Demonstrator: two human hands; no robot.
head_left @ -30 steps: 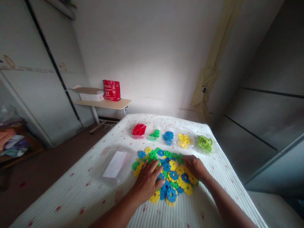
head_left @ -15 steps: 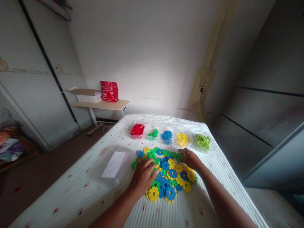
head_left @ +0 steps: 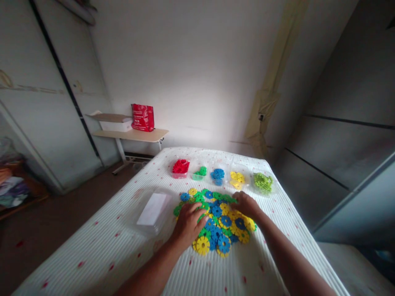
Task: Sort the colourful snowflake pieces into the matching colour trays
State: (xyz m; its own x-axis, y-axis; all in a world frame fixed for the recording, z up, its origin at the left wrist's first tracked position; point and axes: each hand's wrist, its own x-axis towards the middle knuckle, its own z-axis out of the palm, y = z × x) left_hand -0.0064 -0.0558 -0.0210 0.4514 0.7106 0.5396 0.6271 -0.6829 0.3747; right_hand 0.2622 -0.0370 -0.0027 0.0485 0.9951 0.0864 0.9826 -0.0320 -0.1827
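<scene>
A loose heap of flower-shaped plastic discs in blue, yellow and green (head_left: 217, 211) lies on the striped cloth in front of me. My left hand (head_left: 189, 222) rests on the heap's left side, thumb and fingers apart over green discs. At the far right edge, my right hand (head_left: 246, 204) has its fingers curled down around a green disc (head_left: 230, 199); its fingertips are partly hidden. Behind the heap stand clear tubs of red pieces (head_left: 180, 167), green pieces (head_left: 200, 172), blue pieces (head_left: 217, 174), yellow pieces (head_left: 237, 178) and light green pieces (head_left: 263, 182).
Left of the heap sits a clear plastic container (head_left: 140, 216) with a white paper (head_left: 154, 209) on it. The white cloth (head_left: 101, 242) with red marks covers the table. Beyond it, a small side table (head_left: 145, 136) carries a red bag (head_left: 142, 118) and a box (head_left: 115, 125).
The view has shifted slightly, so the heap and tubs appear a little further right and higher. Both hands stay at nearly the same spots on the heap.
</scene>
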